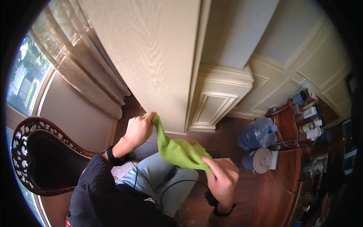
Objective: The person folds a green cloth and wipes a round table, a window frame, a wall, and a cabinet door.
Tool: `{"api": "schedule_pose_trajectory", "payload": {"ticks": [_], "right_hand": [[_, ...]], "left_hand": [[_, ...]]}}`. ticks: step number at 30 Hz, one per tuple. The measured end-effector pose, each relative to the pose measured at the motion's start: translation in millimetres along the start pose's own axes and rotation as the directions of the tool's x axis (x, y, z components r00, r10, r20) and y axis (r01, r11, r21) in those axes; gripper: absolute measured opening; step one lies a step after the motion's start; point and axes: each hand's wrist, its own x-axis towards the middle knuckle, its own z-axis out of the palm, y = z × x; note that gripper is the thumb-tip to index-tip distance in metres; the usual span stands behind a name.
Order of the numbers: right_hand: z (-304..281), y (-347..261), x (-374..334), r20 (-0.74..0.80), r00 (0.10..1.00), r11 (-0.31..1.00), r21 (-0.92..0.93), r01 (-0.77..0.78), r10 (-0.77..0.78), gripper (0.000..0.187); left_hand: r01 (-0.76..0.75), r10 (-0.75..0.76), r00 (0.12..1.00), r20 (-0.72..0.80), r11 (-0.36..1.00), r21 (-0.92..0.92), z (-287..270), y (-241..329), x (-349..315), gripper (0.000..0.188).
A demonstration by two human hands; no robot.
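A lime-green cloth [177,150] hangs stretched between my two hands, above my knees. My left hand [139,130] is closed around its upper left end, in front of the cream wooden panel [162,87]. The cloth's lower right corner is pinched between the thumb and fingers of my right hand [223,174]. Its middle part is bunched and slightly twisted, with one loose corner sticking up near the right hand. Dark bands circle both wrists, and a thin black cable runs across my lap.
A carved dark chair [49,159] stands at the left, below a beige curtain [81,64]. To the right are a large blue water bottle [257,133], a lidded bin [261,160] and a wooden stand [285,126] carrying several small containers. A panelled pillar base [215,106] juts out ahead.
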Motion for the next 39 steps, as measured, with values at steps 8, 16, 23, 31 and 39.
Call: {"api": "schedule_pose_trajectory", "payload": {"ticks": [8,16,23,31,39], "right_hand": [[-147,-58,16,0.014,0.921,0.896,0.226,-0.382,0.39,0.029],[-287,-108,72,-0.487,0.631,0.771,0.557,-0.308,0.604,0.018],[-322,-122,124,-0.376,0.842,0.879,0.426,-0.215,0.388,0.012],[-375,-2,120,-0.385,0.71,0.669,0.726,-0.161,0.589,0.015],[-414,128,231,-0.418,0.808,0.744,0.667,-0.038,0.416,0.016]], "left_hand": [[0.009,0.018,0.994,0.107,0.97,-0.244,-132,136,100,0.021],[0.048,-0.076,0.997,-0.008,0.699,-0.713,-328,218,149,0.038],[0.143,-0.157,0.985,0.074,0.487,-0.862,-369,237,135,0.027],[0.029,-0.032,0.999,0.02,0.303,-0.953,-343,285,187,0.023],[-0.146,-0.173,0.904,-0.39,0.734,-0.663,-328,340,255,0.029]]}}
